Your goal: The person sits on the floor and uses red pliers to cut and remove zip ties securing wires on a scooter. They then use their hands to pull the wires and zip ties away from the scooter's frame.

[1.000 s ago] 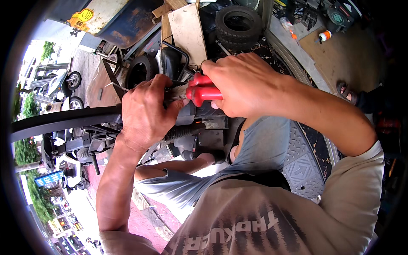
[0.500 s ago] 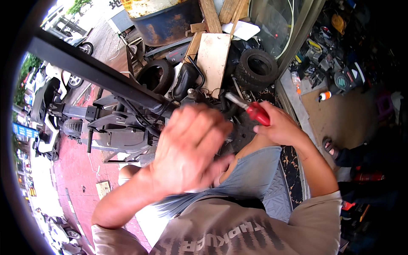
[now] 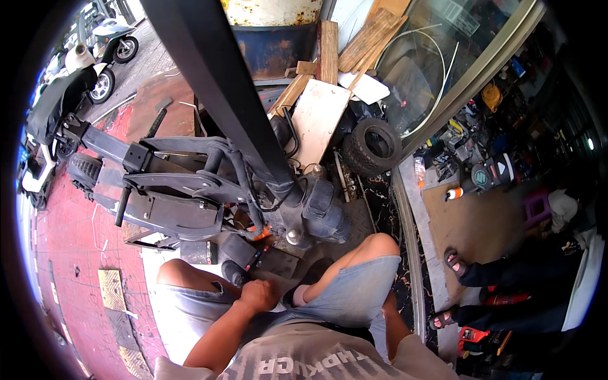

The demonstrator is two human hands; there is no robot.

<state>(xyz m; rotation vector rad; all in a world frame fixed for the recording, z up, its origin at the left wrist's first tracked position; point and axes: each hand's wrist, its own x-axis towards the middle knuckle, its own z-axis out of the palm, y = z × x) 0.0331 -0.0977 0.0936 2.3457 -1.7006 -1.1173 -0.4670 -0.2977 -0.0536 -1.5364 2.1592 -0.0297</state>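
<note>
The scooter (image 3: 168, 212) is before the knees (image 3: 379, 246) (tyres (image 3: 360, 155) beyond, to the right).

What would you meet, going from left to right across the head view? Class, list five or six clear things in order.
Knobbly scooter wheel → black slanting post → pale board → knobbly black tyres → orange-and-white container → purple stool.

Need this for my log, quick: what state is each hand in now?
Left hand: curled closed; cannot tell if it holds anything.
Right hand: mostly hidden; state cannot be told.
</note>
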